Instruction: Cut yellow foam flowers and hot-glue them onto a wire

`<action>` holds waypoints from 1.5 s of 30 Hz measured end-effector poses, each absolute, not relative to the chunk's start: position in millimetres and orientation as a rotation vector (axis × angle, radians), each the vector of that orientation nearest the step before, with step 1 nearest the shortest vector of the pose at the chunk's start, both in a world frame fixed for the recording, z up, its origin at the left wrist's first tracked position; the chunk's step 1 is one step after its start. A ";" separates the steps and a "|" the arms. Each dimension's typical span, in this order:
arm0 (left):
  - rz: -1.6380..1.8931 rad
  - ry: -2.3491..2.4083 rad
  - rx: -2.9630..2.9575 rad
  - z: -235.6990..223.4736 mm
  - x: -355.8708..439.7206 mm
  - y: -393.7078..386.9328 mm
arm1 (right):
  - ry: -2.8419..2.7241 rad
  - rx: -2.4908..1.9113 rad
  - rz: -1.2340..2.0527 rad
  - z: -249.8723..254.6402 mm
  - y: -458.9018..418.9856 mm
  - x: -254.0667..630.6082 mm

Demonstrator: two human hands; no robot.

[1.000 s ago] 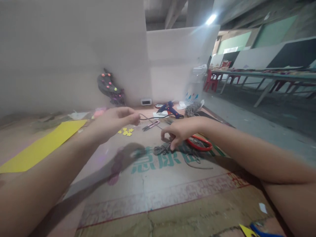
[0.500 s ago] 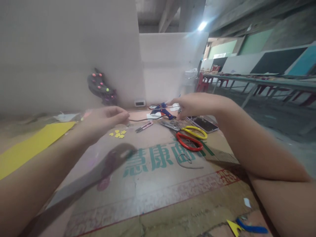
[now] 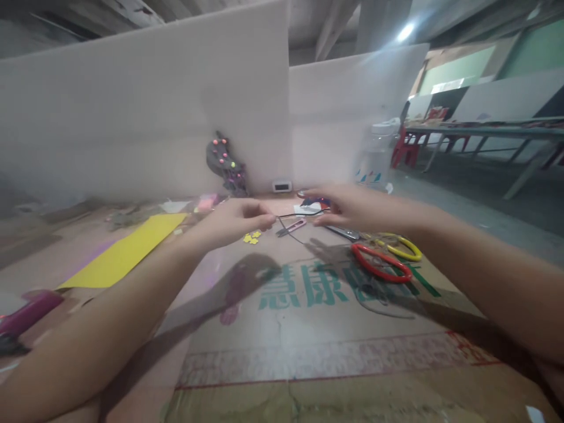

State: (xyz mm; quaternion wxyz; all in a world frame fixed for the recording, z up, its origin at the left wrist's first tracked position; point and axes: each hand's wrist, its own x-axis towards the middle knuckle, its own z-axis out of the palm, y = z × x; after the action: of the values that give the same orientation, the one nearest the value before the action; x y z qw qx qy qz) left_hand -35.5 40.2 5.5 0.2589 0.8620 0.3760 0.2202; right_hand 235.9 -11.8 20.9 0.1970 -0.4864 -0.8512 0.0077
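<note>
My left hand (image 3: pixel 249 220) is closed, its thumb and fingertips pinching a thin grey cord (image 3: pixel 291 235). The cord trails down from the fingertips toward the right. My right hand (image 3: pixel 346 208) is blurred by motion, with thumb and forefinger apart and nothing visible between them. It hovers by a blue glue gun (image 3: pixel 324 202), which it partly hides. Just below it lie scissors with one red and one yellow handle (image 3: pixel 382 263). Small pink thread snips (image 3: pixel 291 227) rest between the hands. Several yellow flower cut-outs (image 3: pixel 252 237) lie below my left fingertips.
A yellow sheet (image 3: pixel 127 249) and a purple tool (image 3: pixel 33 311) lie at left. A dark ornament with coloured balls (image 3: pixel 224 161) leans against the white board (image 3: pixel 154 117). A small display device (image 3: pixel 282 186) and a clear plastic container (image 3: pixel 374 153) stand behind. Another grey cord (image 3: pixel 388 313) lies at right.
The view has swung left. My right hand has come nearer my left, and the grey cord, earlier stretched between them, now hangs loose from my left fingers.
</note>
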 end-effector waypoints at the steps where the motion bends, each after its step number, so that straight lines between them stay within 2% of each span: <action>1: 0.588 1.003 2.338 6.2 -33.7 36.8 | -2.329 -1.369 0.163 15.2 -14.3 222.7; 4: 0.558 0.976 2.358 9.3 -30.0 28.2 | -2.142 -1.295 0.696 -0.7 -18.6 193.5; 6: 0.534 0.977 2.391 11.2 -30.1 27.0 | -2.067 -1.256 0.826 -11.3 -16.8 185.7; 8: 0.488 1.013 2.446 10.9 -33.1 32.2 | -2.032 -1.282 0.707 -23.7 -11.2 186.0; 11: 0.399 1.146 2.573 3.8 -43.4 52.6 | -2.069 -1.242 0.279 -48.6 1.3 193.2; 13: 0.301 1.319 2.695 -4.9 -52.7 71.0 | -2.204 -1.166 0.025 -66.4 9.1 196.8; 15: 0.163 1.500 2.745 -14.4 -62.5 88.7 | -2.394 -1.146 -0.085 -80.1 14.0 197.1; 24: -0.022 1.467 2.782 -37.7 -84.1 121.9 | -2.462 -1.133 -0.080 -85.3 13.4 193.1; 45: 0.000 1.420 2.817 -44.2 -83.3 127.5 | -2.458 -1.120 -0.086 -86.7 14.0 194.3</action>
State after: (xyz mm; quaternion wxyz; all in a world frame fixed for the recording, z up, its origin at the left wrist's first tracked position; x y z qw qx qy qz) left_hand -83.3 127.5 -44.2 -0.0064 0.8929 0.4501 0.0001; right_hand 194.3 14.0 -86.7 0.2178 -0.4046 -0.8876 -0.0312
